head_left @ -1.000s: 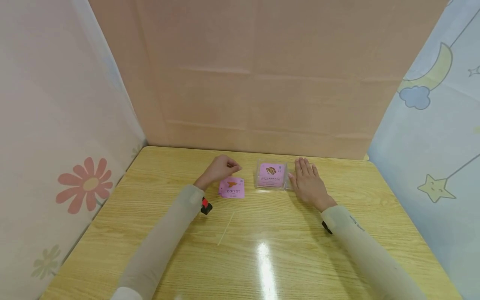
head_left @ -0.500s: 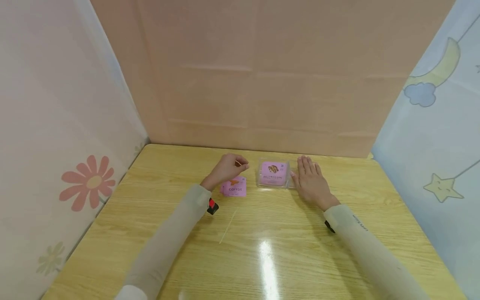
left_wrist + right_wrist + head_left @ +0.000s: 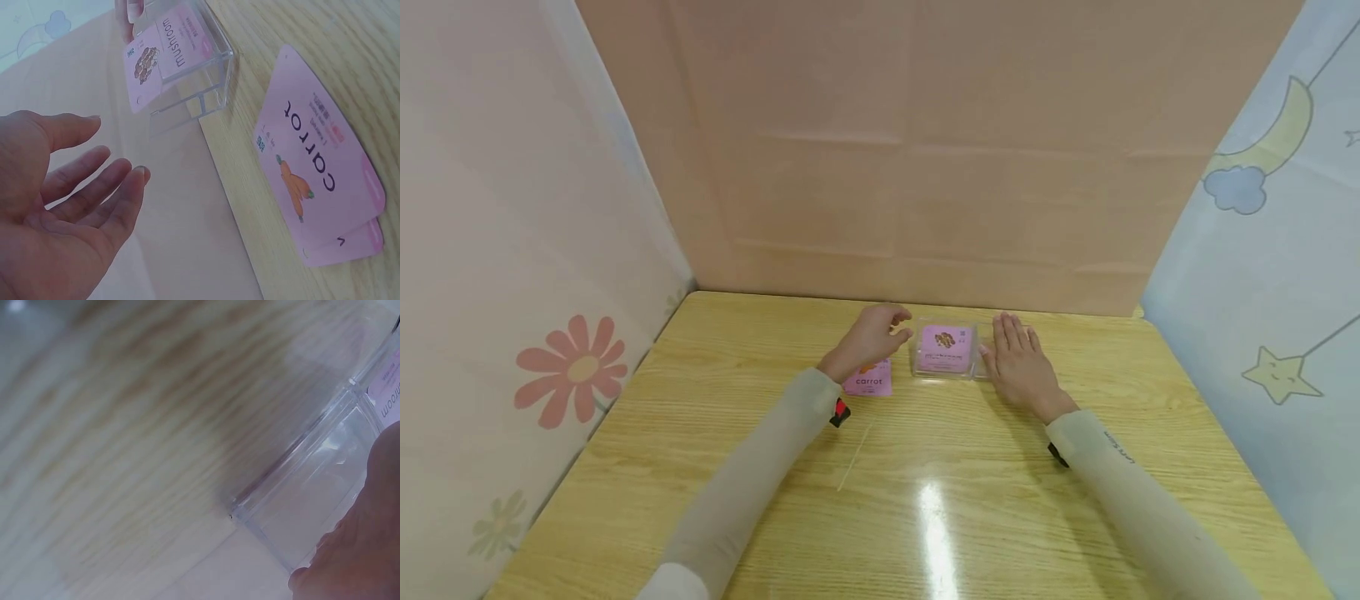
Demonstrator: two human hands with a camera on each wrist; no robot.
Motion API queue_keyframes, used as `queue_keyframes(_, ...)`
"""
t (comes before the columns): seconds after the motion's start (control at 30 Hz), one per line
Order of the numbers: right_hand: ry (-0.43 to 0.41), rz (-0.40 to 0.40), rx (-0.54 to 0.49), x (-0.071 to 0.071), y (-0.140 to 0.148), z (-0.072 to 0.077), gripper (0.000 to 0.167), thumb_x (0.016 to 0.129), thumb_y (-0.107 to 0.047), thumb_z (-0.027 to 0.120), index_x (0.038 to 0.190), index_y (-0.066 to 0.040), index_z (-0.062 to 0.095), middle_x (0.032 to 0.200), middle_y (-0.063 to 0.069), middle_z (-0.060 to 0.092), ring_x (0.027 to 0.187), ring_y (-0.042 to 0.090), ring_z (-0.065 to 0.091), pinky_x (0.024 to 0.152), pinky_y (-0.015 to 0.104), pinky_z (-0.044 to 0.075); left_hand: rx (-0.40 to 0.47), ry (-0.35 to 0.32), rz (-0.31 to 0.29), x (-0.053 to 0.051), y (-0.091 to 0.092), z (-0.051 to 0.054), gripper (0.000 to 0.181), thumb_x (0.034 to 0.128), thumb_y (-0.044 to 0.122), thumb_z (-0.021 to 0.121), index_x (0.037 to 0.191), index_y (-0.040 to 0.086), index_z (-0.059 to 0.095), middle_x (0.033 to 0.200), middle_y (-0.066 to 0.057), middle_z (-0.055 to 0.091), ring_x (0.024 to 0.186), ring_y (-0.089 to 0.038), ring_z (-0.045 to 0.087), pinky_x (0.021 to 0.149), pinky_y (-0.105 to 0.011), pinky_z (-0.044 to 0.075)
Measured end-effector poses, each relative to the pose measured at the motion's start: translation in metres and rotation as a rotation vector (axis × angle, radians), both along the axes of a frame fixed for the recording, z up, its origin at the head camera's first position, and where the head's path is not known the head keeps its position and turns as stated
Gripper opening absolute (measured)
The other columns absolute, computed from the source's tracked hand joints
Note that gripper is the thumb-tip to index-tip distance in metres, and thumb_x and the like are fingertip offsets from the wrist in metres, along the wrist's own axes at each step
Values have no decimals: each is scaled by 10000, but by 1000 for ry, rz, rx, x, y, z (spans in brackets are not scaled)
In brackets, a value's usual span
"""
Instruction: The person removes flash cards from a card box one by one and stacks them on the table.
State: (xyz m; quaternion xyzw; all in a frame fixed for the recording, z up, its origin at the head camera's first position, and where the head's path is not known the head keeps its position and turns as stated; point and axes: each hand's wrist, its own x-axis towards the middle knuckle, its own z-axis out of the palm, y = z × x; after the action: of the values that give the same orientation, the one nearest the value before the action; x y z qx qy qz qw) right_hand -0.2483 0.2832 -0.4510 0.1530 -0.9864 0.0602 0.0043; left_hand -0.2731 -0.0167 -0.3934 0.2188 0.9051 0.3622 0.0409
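A clear plastic box (image 3: 917,372) stands near the back of the table with a pink mushroom card (image 3: 945,354) inside. My right hand (image 3: 1021,371) rests with straight fingers on the clear plastic part (image 3: 312,494) to the right of that card. Left of the box, a pink carrot card (image 3: 869,385) lies on the table, partly covering at least one other pink card (image 3: 353,245). Above and just behind it hovers my left hand (image 3: 872,335), its fingers loosely bent, with nothing between them. Its fingertips are near the box's left side but apart from it.
The wooden table (image 3: 760,517) meets a tan backdrop (image 3: 895,208) right behind the box. Patterned sheets (image 3: 1247,275) hang on both sides. A thin pale strip or mark (image 3: 853,458) shows on the tabletop in front of the cards.
My left hand has moved right, from over the carrot card toward the box, and its fingers have spread apart. The right hand has stayed on the clear plastic.
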Motion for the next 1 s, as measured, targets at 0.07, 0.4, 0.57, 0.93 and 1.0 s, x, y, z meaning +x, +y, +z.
queue_keyframes(0.07, -3, 2, -2, 0, 0, 0, 732, 1153, -440, 168, 1654, 68, 8, 1750, 290, 25, 1635, 480, 19, 1324, 672, 42, -11, -1, 0, 1, 3, 0, 405, 1039, 163, 665, 1403, -10, 625, 1436, -196, 642, 1315, -361, 633, 1102, -459, 565)
queue_keyframes(0.4, -32, -15, -17, 3, 3, -3, 718, 1159, -398, 222, 1653, 65, -18, 1753, 281, -13, 1635, 477, -7, 1322, 674, 24, -96, 42, -40, 2, 12, -1, 431, 1042, 170, 657, 1423, -23, 600, 1487, -177, 608, 1368, -355, 596, 1153, -459, 523)
queue_keyframes(0.57, -13, -4, -12, 1, 2, -3, 721, 1158, -408, 215, 1653, 64, -13, 1753, 279, -10, 1636, 475, 0, 1323, 672, 28, -157, 85, -58, 3, 16, 3, 435, 1046, 186, 655, 1426, -18, 599, 1511, -168, 596, 1440, -342, 544, 1219, -461, 465)
queue_keyframes(0.93, 1, -1, -22, 0, 0, 1, 728, 1156, -424, 212, 1653, 70, 15, 1754, 279, 11, 1636, 477, 14, 1321, 678, 44, -326, 122, -75, 6, 31, 3, 484, 1060, 200, 632, 1500, 24, 533, 1554, -155, 563, 1396, -301, 600, 1180, -393, 510)
queue_keyframes(1.0, 1, 0, -21, 0, 0, 0, 729, 1155, -422, 216, 1653, 72, 19, 1752, 283, 20, 1635, 479, 19, 1321, 679, 47, -335, 132, -95, 7, 32, 2, 486, 1063, 186, 625, 1505, 11, 525, 1547, -158, 573, 1344, -285, 644, 1142, -373, 542)
